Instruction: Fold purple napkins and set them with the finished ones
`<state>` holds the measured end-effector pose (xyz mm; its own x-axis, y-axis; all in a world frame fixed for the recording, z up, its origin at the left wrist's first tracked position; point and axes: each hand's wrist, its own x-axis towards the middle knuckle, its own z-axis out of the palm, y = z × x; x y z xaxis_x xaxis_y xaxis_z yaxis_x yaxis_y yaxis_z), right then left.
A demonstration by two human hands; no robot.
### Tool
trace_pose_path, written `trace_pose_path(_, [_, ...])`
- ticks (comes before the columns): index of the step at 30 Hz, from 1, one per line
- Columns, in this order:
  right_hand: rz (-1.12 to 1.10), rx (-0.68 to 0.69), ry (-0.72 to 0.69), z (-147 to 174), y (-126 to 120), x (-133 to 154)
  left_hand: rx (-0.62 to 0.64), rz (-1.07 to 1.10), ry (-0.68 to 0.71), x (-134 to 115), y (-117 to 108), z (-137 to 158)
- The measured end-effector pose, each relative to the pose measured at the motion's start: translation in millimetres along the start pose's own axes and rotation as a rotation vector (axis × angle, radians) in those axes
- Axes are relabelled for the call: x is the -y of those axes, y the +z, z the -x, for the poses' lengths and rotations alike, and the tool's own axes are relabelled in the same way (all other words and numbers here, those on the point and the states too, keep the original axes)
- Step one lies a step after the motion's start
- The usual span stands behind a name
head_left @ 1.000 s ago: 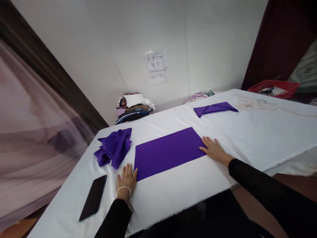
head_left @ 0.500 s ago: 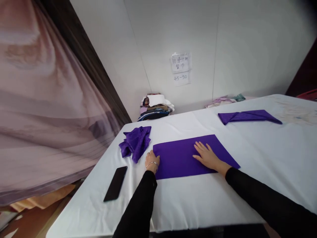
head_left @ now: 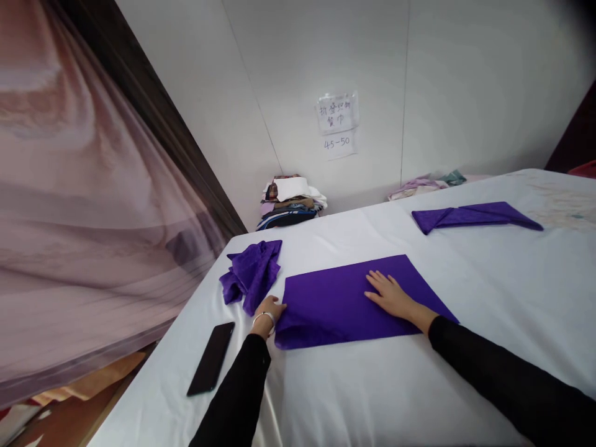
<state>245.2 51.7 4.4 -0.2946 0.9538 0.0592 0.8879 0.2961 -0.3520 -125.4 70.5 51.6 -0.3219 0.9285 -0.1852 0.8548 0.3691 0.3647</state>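
Note:
A purple cloth napkin [head_left: 326,304] lies as a flat, folded rectangle in front of me. My left hand [head_left: 270,310], with a bracelet at the wrist, pinches its left edge, the thumb over the cloth. Beside that hand, the near left corner bulges up slightly. Flat on the right half of the cloth rests my right hand [head_left: 390,297], fingers spread. A crumpled purple cloth [head_left: 254,273] sits just beyond my left hand. Farther off to the right lies another purple napkin [head_left: 475,217], folded into a long narrow strip.
A white cloth covers the table [head_left: 354,391]. A black phone [head_left: 212,359] lies near its left side. Folded textiles [head_left: 291,202] are stacked by the wall, with more cloths [head_left: 419,186] at the back right. A pink curtain [head_left: 93,205] hangs on the left.
My left hand has shifted slightly left and now pinches the cloth's edge, where the near left corner has lifted and creased. My right hand stays flat in place. The view has tilted slightly.

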Motion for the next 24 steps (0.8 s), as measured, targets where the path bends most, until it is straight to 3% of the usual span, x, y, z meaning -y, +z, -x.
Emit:
trace_pose_path(5, [0.091, -0.040, 0.049, -34.1, -27.2, -46.5, -0.064, -0.123, 0.237, -32.8, 1.3, -4.7])
trace_pose_path(9, [0.138, -0.002, 0.039, -55.9, -47.0, -77.5, 0.032, -0.189, 0.484, -69.7, 13.3, -12.5])
trace_pose_path(12, [0.152, 0.011, -0.004, -59.3, -55.4, -83.9, 0.126, -0.212, 0.567, -76.2, 16.3, -11.6])
trace_pose_path(15, [0.089, -0.018, -0.081, -48.9, -50.8, -67.8, 0.193, -0.202, 0.618, -61.1, 10.5, -0.1])
trace_pose_path(18, [-0.116, 0.013, -0.195, -24.7, -32.4, -29.2, 0.196, -0.156, 0.680, -37.8, 2.0, 19.3])
trace_pose_path(24, [-0.416, 0.329, -0.496, 36.9, -5.5, 50.9, 0.160, -0.046, 0.717, 3.7, -11.4, 59.9])
